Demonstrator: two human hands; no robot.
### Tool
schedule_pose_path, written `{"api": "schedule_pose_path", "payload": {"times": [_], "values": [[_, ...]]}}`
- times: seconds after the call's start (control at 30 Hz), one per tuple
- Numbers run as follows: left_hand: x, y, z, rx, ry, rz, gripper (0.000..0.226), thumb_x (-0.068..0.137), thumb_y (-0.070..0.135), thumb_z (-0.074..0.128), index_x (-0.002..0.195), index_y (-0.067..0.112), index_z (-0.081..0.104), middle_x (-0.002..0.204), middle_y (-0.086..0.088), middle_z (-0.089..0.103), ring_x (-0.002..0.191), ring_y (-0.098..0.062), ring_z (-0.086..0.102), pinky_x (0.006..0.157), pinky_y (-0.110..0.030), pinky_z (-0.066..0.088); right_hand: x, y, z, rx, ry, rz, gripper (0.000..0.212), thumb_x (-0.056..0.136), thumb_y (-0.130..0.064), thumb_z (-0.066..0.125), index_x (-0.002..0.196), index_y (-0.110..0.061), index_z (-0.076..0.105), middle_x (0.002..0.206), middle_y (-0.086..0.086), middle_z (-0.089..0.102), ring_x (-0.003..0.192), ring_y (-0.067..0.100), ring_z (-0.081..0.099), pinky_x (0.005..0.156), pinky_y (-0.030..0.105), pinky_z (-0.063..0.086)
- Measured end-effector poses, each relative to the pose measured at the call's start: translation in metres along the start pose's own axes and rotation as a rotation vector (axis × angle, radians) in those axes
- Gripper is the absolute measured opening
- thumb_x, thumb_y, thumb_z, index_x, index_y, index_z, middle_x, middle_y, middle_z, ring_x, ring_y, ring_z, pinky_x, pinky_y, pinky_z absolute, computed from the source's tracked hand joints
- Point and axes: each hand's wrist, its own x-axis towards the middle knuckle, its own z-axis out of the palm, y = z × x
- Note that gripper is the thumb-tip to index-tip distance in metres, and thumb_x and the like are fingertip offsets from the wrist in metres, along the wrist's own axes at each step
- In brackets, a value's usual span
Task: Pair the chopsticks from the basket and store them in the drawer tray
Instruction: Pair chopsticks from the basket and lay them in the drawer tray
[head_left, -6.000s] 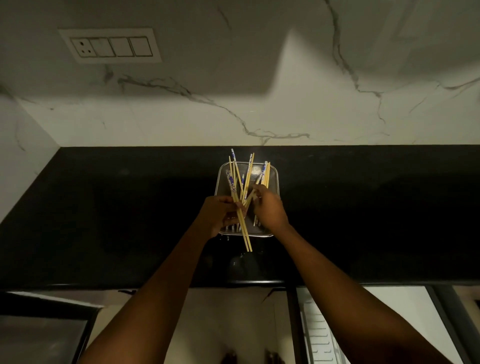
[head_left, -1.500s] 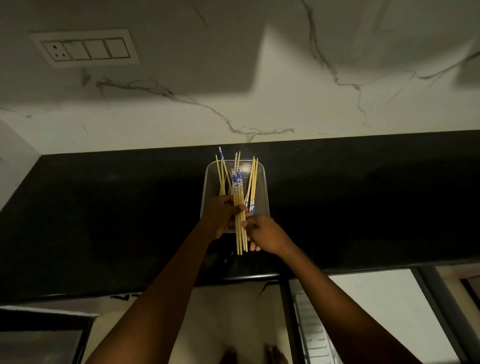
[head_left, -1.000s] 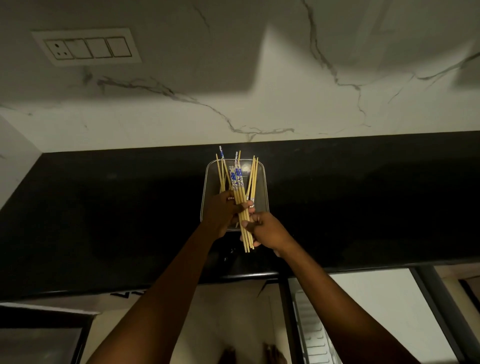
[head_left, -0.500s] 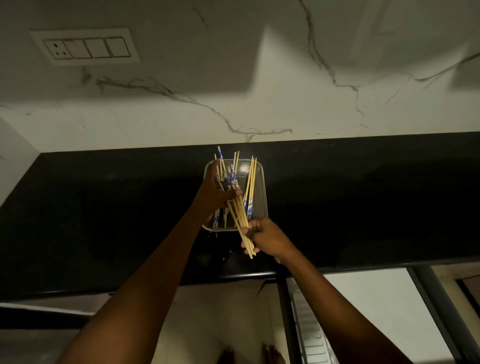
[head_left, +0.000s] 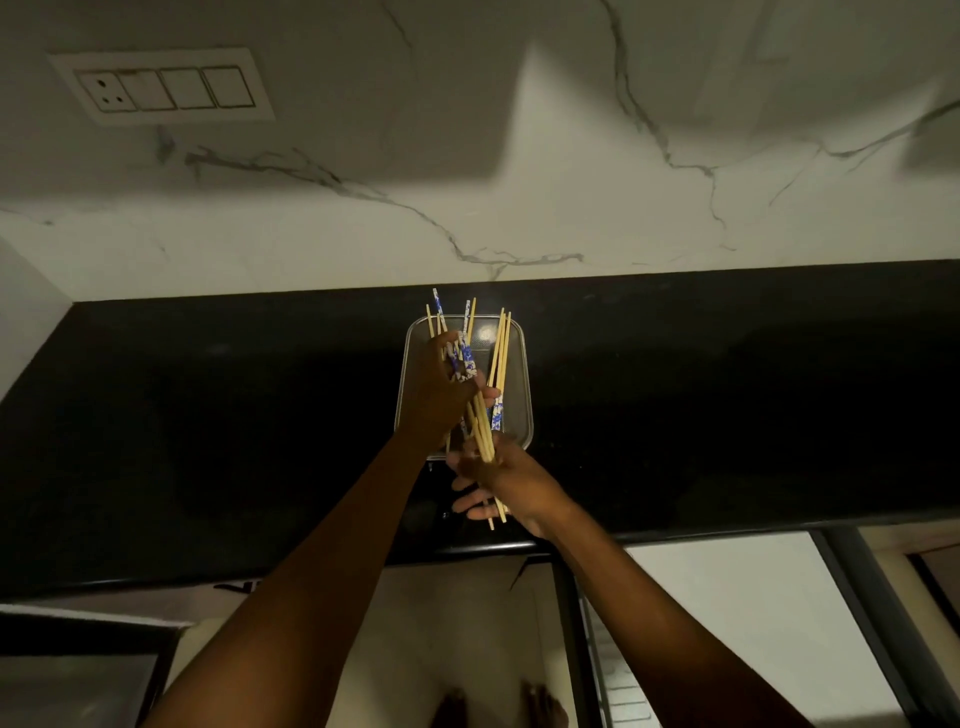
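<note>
Wall (head_left: 519, 171): white marble with grey veining, part in shadow, rising behind the counter

Counter (head_left: 208, 415): black polished stone, running the full width, front edge nearest the person

Drawer (head_left: 727, 623): pulled out below the counter on the right, pale inside, with a white ribbed tray (head_left: 618, 691) showing at its left edge; contents of the tray cannot be made out

Switch plate (head_left: 163, 88): white, on the wall at upper left, one socket and three rocker switches

Basket (head_left: 519, 364): clear, rectangular with rounded corners, standing on the counter at centre, near the front edge; holds loose chopsticks that lean against its far rim and poke above it

Left hand (head_left: 441, 395): reaching over the left half of the basket, fingers curled and closed around several chopsticks with blue-and-white patterned tops (head_left: 465, 358); which of the sticks it truly grips is hard to tell in the dim light

Right hand (head_left: 498, 483): at the near rim of the basket, just beside and below the left hand, thumb and forefinger pinched on a bundle of plain bamboo chopsticks (head_left: 483, 441); its lower fingers are spread apart beneath the bundle, whose thin ends stick out past the hand toward the counter edge

Chopsticks in basket (head_left: 501, 353): plain bamboo pair leaning upright at the right side, untouched by either hand
</note>
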Motion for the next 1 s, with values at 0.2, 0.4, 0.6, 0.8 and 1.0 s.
{"api": "schedule_pose_path", "payload": {"times": [0.2,0.4,0.6,0.8,1.0], "values": [[-0.005,-0.006,0.019,0.078,0.079,-0.115,0.034,0.091,0.0,0.053,0.112,0.023,0.038,0.09,-0.007,0.06,0.065,-0.014,0.058,0.055,-0.026,0.051,0.012,0.014,0.021,-0.266,0.23,-0.057,0.043,0.093,-0.028,0.069,0.128,-0.026,0.044,0.104,-0.006,0.064,0.045,0.003,0.063,0.043,0.018,0.049],[0.0,-0.019,0.027,-0.11,0.03,-0.165,0.006,0.104,0.008,0.046,0.099,0.006,0.05,0.067,-0.005,0.048,0.055,-0.014,0.049,0.045,-0.016,0.045,0.018,0.014,0.018,-0.442,0.388,-0.089,0.024,0.1,-0.03,0.058,0.12,-0.019,0.052,0.1,0.006,0.067,0.08,0.019,0.07,0.063,0.033,0.057],[0.003,-0.017,0.018,-0.254,-0.07,-0.14,0.012,0.104,0.009,0.048,0.094,0.014,0.052,0.058,0.006,0.062,0.043,-0.002,0.056,0.043,-0.013,0.047,0.011,0.002,0.017,-0.23,0.239,-0.004,0.023,0.102,-0.036,0.052,0.092,-0.017,0.062,0.062,-0.001,0.064,0.049,0.01,0.063,0.054,0.027,0.055],[0.003,-0.006,0.012,-0.605,-0.085,-0.188,0.04,0.098,0.057,0.049,0.107,0.02,0.061,0.065,0.004,0.06,0.045,-0.007,0.05,0.042,-0.021,0.042,0.002,0.0,0.018,0.09,0.103,0.012,0.034,0.103,-0.039,0.051,0.076,-0.021,0.047,0.055,-0.002,0.032,0.039,0.009,0.029,0.04,0.019,0.02],[0.01,-0.001,0.0,-0.877,-0.051,-0.309,0.039,0.106,0.045,0.038,0.085,0.019,0.058,0.061,0.004,0.053,0.041,-0.005,0.042,0.042,-0.019,0.035,-0.002,-0.001,0.011,0.214,-0.002,0.08,0.045,0.1,-0.056,0.047,0.077,-0.017,0.054,0.057,-0.001,0.032,0.037,0.008,0.03,0.038,0.015,0.022]]}}
